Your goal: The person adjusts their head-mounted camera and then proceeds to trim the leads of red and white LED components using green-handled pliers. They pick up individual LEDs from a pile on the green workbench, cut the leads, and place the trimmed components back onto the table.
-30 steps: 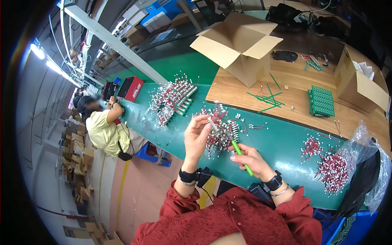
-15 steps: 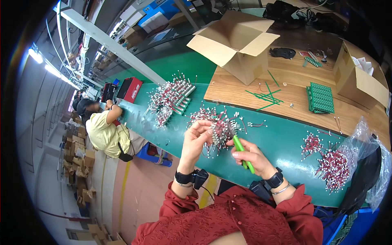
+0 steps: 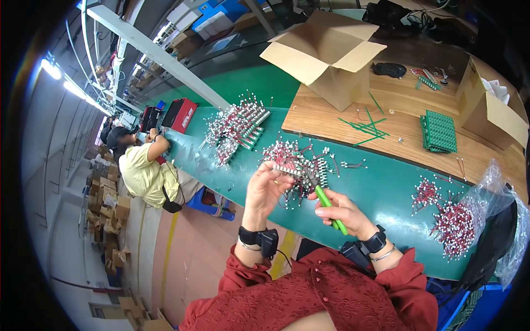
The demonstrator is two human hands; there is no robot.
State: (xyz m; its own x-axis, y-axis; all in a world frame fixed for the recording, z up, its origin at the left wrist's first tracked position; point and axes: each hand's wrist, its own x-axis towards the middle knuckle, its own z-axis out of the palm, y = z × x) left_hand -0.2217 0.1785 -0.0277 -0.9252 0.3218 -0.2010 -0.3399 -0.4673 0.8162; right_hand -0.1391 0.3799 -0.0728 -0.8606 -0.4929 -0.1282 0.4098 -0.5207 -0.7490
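My left hand (image 3: 264, 194) pinches the end of a narrow circuit board strip (image 3: 289, 170) with small white connectors and red wires. In my right hand (image 3: 346, 215) is a pair of green-handled cutters (image 3: 326, 201), gripped by the handles. The jaws point up-left and lie close to the strip's right end; whether they touch it cannot be made out. Just behind both hands lies a tangled pile of wired boards (image 3: 276, 150) with red and dark leads. A few loose wired connectors (image 3: 353, 164) rest to its right.
A larger heap of wired boards (image 3: 243, 118) lies farther left on the green table (image 3: 381, 193). Red wire bundles (image 3: 452, 229) sit at right beside a plastic bag (image 3: 486, 190). Green strips (image 3: 364, 129), stacked green boards (image 3: 439, 131) and an open carton (image 3: 342, 83) stand behind. A co-worker (image 3: 146, 171) sits at left.
My left hand has turned slightly, and the strip it holds now shows lying more sideways toward the cutters. The right hand keeps its grip on the cutters. The whole view has shifted a little.
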